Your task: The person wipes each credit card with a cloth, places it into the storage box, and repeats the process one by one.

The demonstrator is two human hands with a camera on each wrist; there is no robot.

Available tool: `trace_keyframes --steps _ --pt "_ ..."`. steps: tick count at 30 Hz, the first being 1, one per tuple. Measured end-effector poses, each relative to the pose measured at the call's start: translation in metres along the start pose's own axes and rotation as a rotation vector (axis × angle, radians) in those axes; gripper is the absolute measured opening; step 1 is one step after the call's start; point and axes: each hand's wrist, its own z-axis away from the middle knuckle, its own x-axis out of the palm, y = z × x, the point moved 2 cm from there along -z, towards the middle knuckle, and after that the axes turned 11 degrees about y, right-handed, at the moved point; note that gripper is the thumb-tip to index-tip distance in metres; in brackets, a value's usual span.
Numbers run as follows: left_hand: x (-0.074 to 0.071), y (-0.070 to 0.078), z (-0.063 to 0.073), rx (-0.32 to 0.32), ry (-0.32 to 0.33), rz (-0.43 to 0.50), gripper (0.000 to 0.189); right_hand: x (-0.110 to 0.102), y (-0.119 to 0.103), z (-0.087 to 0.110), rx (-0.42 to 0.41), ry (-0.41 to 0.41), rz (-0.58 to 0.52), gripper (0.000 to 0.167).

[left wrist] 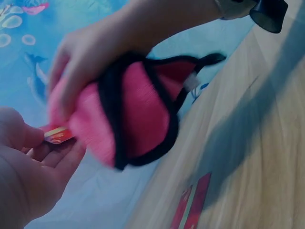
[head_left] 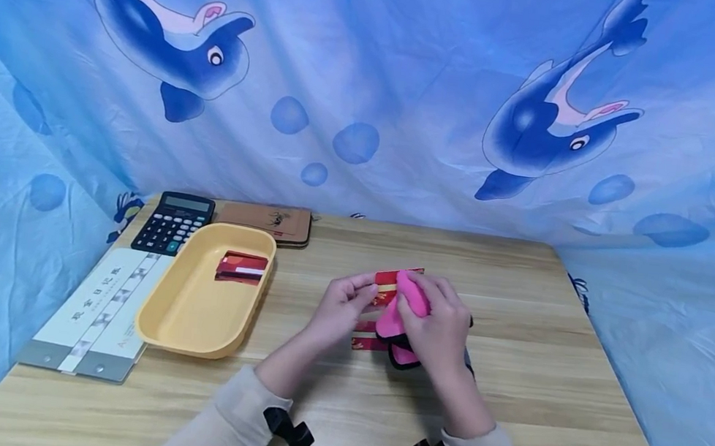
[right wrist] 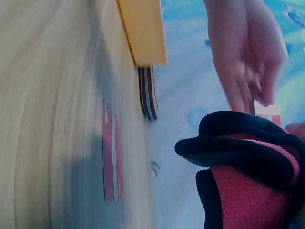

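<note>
Between thumb and fingers my left hand [head_left: 342, 308] pinches a red card with a gold stripe [head_left: 384, 289], raised over the table. My right hand [head_left: 439, 321] grips a pink fleecy cloth with black edging [head_left: 391, 322] and holds it against the card's right part. In the left wrist view, the pink cloth [left wrist: 145, 109] hangs in folds below the right hand, covering part of the card [left wrist: 59, 135]. Below the hands, a second red card with a pale stripe [head_left: 367, 336] lies on the table, partly hidden by the cloth in the head view.
Left of the hands stands a yellow tray [head_left: 186, 329] with red cards [head_left: 240, 268] inside. A black calculator [head_left: 173, 223], a brown wallet-like case [head_left: 265, 221] and a pale ledger book [head_left: 99, 304] lie around it. A blue dolphin-print curtain [head_left: 375, 70] borders the wooden table [head_left: 547, 421].
</note>
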Motion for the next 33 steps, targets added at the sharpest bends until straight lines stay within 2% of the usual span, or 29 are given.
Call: trace_keyframes --steps 2,7,11,17,21,28,33 --pt "0.003 0.0 0.001 0.029 -0.011 -0.043 0.036 0.005 -0.009 0.001 0.005 -0.009 -0.052 0.03" --pt "0.003 -0.001 0.001 0.066 0.0 -0.06 0.037 0.011 -0.021 0.0 -0.009 -0.027 -0.139 0.029" --pt "-0.006 0.001 0.0 0.052 0.047 -0.065 0.033 0.006 -0.012 -0.007 -0.027 -0.008 -0.087 0.03" --pt "-0.02 0.003 0.0 0.046 0.086 -0.067 0.031 -0.003 0.009 -0.012 0.026 0.031 -0.02 0.029" --pt "-0.02 -0.001 0.002 0.038 0.059 -0.059 0.032 0.0 0.008 -0.006 0.01 0.015 -0.027 0.029" --pt "-0.004 -0.01 0.005 0.122 -0.069 -0.099 0.035 0.011 -0.016 0.003 0.02 -0.01 -0.146 0.027" --pt "-0.002 -0.011 0.005 0.133 -0.074 -0.096 0.036 0.011 -0.02 0.004 0.008 -0.01 -0.18 0.026"
